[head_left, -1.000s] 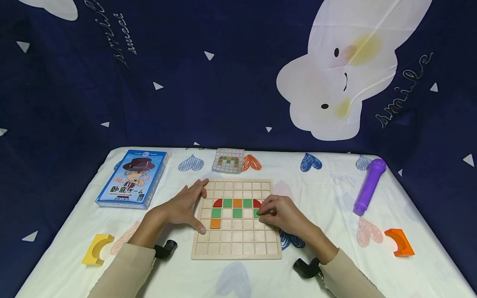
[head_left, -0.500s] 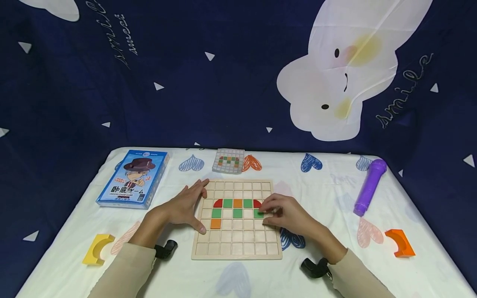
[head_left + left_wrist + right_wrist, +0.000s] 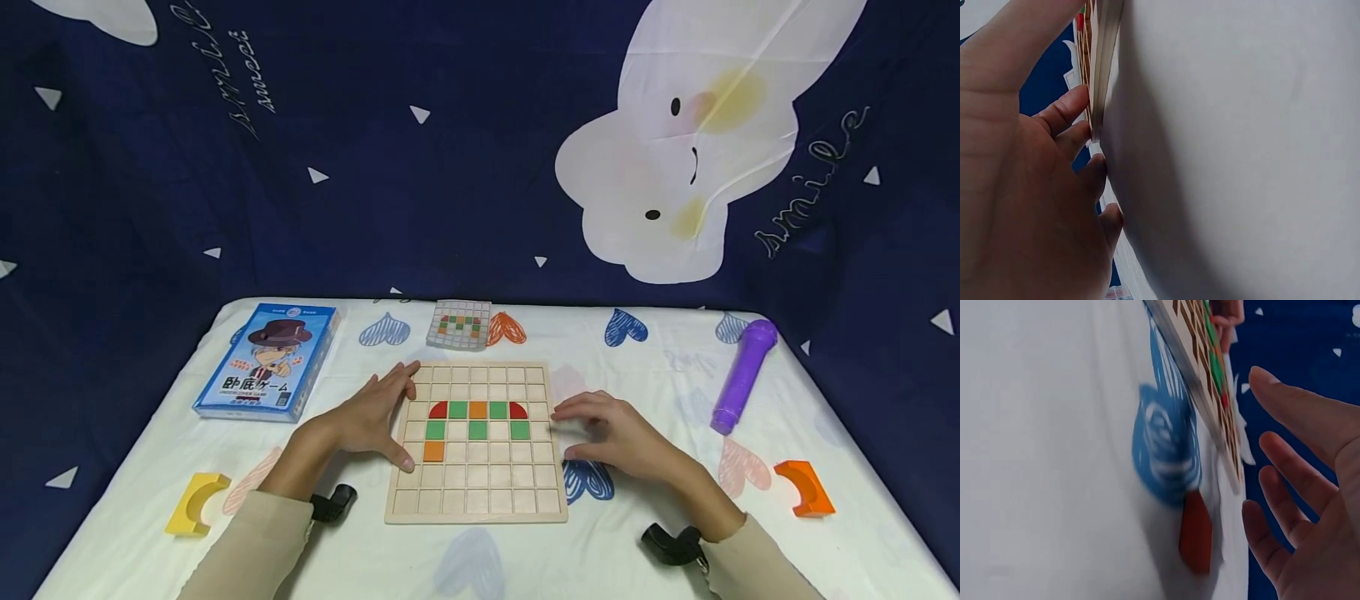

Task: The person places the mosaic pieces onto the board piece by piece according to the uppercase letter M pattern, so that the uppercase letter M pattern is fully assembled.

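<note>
A wooden grid board [image 3: 477,500] lies on the cloth, with red, green and orange tiles in some of its squares. The rightmost green tile [image 3: 520,430] sits in its square below a red quarter-round tile [image 3: 517,410]. My left hand [image 3: 367,417] rests on the board's left edge, thumb and fingers spread. Just off the right edge, my right hand [image 3: 618,433] hovers with parted, slightly bent fingers and nothing between them. Below that hand, the right wrist view has a blurred orange-brown piece [image 3: 1196,534] near the blue heart print; the head view does not show it.
A small card with a tile pattern [image 3: 459,324] lies behind the board. Left are a blue game box [image 3: 266,362] and a yellow arch block [image 3: 197,504]. A purple cylinder [image 3: 744,375] and an orange arch block [image 3: 806,489] lie right.
My right hand has let go of the rightmost green tile and drawn back rightward off the board, leaving the tile in its square. The left hand has stayed put.
</note>
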{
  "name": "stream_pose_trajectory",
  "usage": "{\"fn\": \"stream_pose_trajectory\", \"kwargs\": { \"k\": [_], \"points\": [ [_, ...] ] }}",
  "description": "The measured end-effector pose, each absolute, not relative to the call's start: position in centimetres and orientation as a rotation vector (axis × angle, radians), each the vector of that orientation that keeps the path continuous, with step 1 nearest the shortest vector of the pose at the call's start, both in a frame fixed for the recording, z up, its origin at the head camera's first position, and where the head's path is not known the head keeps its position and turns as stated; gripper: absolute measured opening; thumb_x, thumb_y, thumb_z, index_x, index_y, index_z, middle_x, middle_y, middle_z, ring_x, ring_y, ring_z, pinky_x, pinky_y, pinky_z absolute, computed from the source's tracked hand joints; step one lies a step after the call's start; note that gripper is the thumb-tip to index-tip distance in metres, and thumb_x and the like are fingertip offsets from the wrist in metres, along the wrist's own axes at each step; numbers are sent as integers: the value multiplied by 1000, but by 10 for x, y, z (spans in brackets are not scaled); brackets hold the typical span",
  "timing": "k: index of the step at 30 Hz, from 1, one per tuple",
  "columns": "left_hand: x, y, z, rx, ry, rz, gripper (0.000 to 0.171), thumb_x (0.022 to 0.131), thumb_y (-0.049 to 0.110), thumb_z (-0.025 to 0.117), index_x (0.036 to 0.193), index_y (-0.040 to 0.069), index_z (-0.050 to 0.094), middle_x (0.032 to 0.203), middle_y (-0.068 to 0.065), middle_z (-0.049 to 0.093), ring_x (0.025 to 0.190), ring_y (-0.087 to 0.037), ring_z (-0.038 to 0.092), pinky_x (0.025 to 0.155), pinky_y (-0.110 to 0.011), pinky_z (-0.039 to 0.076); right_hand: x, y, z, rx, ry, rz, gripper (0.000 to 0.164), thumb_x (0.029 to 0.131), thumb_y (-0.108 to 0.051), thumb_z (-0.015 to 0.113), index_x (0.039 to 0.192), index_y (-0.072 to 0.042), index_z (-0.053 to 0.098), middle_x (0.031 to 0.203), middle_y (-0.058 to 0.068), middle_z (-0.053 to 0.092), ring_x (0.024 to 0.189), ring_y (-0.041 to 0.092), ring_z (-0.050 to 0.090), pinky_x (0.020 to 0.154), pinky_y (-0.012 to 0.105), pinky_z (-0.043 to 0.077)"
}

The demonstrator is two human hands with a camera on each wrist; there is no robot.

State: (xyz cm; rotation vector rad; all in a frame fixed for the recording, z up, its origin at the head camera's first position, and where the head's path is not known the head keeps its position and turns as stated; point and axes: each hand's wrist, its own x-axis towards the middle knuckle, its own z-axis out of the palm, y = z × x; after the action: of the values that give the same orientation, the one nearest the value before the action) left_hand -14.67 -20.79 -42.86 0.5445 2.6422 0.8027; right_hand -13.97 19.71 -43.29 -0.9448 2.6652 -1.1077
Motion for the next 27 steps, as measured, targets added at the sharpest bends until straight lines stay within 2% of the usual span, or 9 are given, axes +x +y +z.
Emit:
{"fn": "stream_pose_trajectory", "kwargs": {
  "k": [8,13,21,27],
  "points": [
    [-146,-209,-428,549,2643,809,92,51,48,100,115,10,47,171,-20,17,160,-46,9,128,-69,7,-134,222,-431,-886,2697,-1113,48,76,-26,90,121,-21,73,128,-8,71,123,8,61,101,16,52],
    [-146,-209,-429,547,2641,814,91,51,48,100,115,10,46,171,-20,16,160,-46,9,128,-69,7,-130,234,-434,-847,2718,-1085,49,75,-28,90,121,-22,73,127,-10,71,123,5,60,104,9,46],
    [-147,-209,-430,540,2629,812,93,52,50,99,119,10,47,172,-18,15,161,-44,6,128,-68,5,-124,247,-444,-787,2732,-1046,47,76,-31,89,121,-25,74,123,-12,73,118,1,62,102,12,47],
    [-147,-209,-430,534,2625,802,94,52,51,99,119,10,47,173,-17,14,161,-43,5,129,-66,4,-122,250,-449,-780,2710,-1050,44,78,-35,87,119,-27,74,120,-14,74,116,2,63,102,9,44]
  ]
}}
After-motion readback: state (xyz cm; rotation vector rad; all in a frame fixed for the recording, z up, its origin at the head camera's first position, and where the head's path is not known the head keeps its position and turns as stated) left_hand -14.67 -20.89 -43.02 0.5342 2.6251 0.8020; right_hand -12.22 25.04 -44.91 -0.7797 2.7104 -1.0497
